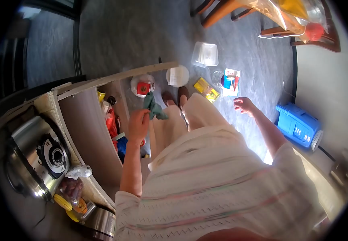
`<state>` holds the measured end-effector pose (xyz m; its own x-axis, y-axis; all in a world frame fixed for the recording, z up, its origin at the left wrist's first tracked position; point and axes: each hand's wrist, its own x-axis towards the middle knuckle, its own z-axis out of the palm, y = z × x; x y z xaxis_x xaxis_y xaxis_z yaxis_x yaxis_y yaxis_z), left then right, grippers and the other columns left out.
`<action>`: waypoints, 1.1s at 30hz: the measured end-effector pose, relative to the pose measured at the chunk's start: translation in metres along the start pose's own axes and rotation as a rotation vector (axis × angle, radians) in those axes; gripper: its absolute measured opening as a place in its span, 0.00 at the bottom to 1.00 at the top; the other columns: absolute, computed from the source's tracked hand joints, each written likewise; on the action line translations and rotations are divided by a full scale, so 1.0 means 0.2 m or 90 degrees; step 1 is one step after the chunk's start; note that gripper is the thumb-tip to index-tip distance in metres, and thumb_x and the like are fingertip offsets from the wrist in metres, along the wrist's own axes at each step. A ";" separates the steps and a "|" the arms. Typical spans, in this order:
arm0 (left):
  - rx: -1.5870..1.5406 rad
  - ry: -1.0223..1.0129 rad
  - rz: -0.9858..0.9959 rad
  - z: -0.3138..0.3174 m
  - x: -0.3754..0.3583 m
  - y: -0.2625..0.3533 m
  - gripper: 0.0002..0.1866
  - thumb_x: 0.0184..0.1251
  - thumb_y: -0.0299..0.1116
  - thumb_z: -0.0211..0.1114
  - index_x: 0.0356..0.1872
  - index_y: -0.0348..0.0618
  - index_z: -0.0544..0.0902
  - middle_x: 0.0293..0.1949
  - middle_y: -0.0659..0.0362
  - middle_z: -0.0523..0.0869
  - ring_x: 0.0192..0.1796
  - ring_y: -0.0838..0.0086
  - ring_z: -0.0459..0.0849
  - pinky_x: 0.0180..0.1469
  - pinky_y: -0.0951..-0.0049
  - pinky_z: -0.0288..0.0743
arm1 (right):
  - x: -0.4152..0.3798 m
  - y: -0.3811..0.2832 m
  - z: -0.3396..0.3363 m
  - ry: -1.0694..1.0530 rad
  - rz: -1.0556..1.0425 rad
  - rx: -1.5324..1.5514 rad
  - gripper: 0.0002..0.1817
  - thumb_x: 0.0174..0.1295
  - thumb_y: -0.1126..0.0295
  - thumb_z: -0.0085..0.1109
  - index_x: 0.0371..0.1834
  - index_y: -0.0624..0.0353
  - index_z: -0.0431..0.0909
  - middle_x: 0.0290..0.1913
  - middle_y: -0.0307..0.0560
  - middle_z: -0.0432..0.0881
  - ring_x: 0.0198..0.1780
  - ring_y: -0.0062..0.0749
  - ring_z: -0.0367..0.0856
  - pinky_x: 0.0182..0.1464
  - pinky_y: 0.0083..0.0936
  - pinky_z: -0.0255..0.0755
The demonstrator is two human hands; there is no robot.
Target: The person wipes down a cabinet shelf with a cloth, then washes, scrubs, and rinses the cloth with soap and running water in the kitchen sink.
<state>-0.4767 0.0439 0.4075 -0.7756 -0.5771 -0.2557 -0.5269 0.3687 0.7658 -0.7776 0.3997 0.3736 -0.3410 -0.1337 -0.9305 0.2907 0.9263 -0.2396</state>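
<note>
- Currently, the left hand (138, 123) pinches one green cloth (155, 109) beside the knees.
- The right hand (244, 105), fingers loosely bent and slightly apart, is unloaded.
- One clear bag (135, 85) holds one red box (143, 88).
- One open cabinet (91, 124) contains red, yellow and blue items, too crowded to count.

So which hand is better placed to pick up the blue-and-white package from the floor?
Right, I'd say: the right hand looks empty and is nearer the package, while the left hand holds a green cloth.
</note>
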 end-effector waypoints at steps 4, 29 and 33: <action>0.027 0.008 0.100 -0.11 0.14 0.16 0.06 0.56 0.29 0.58 0.34 0.43 0.81 0.32 0.54 0.80 0.34 0.61 0.79 0.37 0.69 0.72 | -0.10 0.08 0.06 -0.006 -0.003 -0.004 0.22 0.55 0.60 0.54 0.53 0.55 0.70 0.43 0.40 0.78 0.39 0.28 0.80 0.27 0.23 0.69; 0.080 -0.076 -0.125 0.06 0.23 0.02 0.10 0.54 0.33 0.56 0.34 0.42 0.81 0.29 0.51 0.82 0.35 0.58 0.80 0.39 0.65 0.72 | 0.21 -0.14 -0.43 -0.052 -0.028 -0.030 0.19 0.55 0.61 0.54 0.49 0.56 0.73 0.42 0.42 0.79 0.36 0.26 0.80 0.25 0.20 0.67; 0.168 -0.178 -0.274 -0.03 0.21 0.06 0.12 0.51 0.33 0.55 0.35 0.40 0.81 0.30 0.49 0.82 0.34 0.60 0.81 0.38 0.67 0.73 | 0.37 -0.40 -0.78 -0.089 -0.050 -0.050 0.20 0.57 0.61 0.52 0.52 0.56 0.71 0.41 0.40 0.79 0.40 0.25 0.79 0.34 0.24 0.69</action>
<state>-0.5130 0.0190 0.4098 -0.5161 -0.5141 -0.6851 -0.8562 0.3339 0.3943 -0.9646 0.3702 0.3673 -0.2298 -0.2490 -0.9408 0.1956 0.9352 -0.2953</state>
